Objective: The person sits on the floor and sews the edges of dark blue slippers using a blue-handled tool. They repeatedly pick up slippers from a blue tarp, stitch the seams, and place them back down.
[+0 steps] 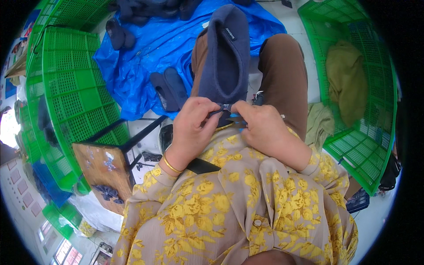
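A navy fabric slipper (242,57) lies lengthwise over my lap, its toe pointing away and its heel toward me. At the heel edge my left hand (191,128) is closed in a pinch on the fabric. Opposite it, my right hand (267,129) pinches the same edge with thumb and forefinger. Between the fingertips shows a small dark tab (225,107) with pale marks. A narrow metal blade (237,119) sticks out below my right fingers; the rest of that tool is hidden in the hand.
A blue plastic sheet (137,57) on the floor ahead bears several navy slippers (170,88). Green mesh crates stand at left (73,75) and right (349,150), the right one with olive cloth (346,79). Beside me on the left, a wooden-topped stool (99,170) carries small dark bows (108,193).
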Available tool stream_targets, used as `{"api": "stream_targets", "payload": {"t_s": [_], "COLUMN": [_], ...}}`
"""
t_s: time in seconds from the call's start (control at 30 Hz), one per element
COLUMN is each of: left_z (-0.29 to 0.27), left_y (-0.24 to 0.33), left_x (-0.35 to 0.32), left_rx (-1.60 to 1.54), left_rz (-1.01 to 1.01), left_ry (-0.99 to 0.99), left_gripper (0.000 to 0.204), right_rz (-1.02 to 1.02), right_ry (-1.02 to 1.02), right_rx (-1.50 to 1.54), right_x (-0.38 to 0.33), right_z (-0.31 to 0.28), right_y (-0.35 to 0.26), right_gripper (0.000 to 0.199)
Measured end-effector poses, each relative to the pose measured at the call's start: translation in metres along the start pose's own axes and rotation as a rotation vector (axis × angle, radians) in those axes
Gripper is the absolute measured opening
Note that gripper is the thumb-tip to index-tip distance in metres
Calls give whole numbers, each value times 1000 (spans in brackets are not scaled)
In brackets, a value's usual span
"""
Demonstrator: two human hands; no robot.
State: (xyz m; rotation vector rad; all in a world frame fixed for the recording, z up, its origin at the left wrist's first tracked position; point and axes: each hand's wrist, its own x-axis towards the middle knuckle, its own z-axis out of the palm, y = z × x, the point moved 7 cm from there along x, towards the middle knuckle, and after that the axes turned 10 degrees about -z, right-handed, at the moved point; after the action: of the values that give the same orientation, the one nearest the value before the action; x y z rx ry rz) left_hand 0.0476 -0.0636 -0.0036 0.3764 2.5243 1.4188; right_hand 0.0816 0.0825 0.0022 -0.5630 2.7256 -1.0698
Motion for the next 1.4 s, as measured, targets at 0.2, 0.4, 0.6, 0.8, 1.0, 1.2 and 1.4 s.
{"api": "stream_targets", "payload": {"t_s": [0.2, 0.4, 0.6, 0.8, 1.0, 1.2, 1.4], "left_z": [3, 5, 4, 1, 4, 8, 11], "left_y": [-3, -10, -6, -6, -3, 0, -2], "left_x": [0, 0, -2, -4, 1, -1, -2], "left_rx": [-17, -3, -16, -35, -39, -36, -51], "left_rz": [89, 84, 104, 84, 117, 176, 178], "left_ry": [8, 5, 61, 84, 51, 65, 52], "left_gripper": [16, 23, 22, 19, 16, 16, 17], "right_rz": [5, -14, -48, -67, -6, 93, 111], "right_ry": [26, 58, 41, 77, 155, 218, 170], "right_rx": [73, 42, -2, 19, 146, 271, 379], "right_x": [2, 7, 4, 1, 1, 3, 3], "right_z": [12, 22, 19, 22, 28, 24, 26], "right_y": [5, 9, 7, 10, 21, 27, 30], "right_gripper": [22, 25, 30, 34, 33, 34, 35]}}
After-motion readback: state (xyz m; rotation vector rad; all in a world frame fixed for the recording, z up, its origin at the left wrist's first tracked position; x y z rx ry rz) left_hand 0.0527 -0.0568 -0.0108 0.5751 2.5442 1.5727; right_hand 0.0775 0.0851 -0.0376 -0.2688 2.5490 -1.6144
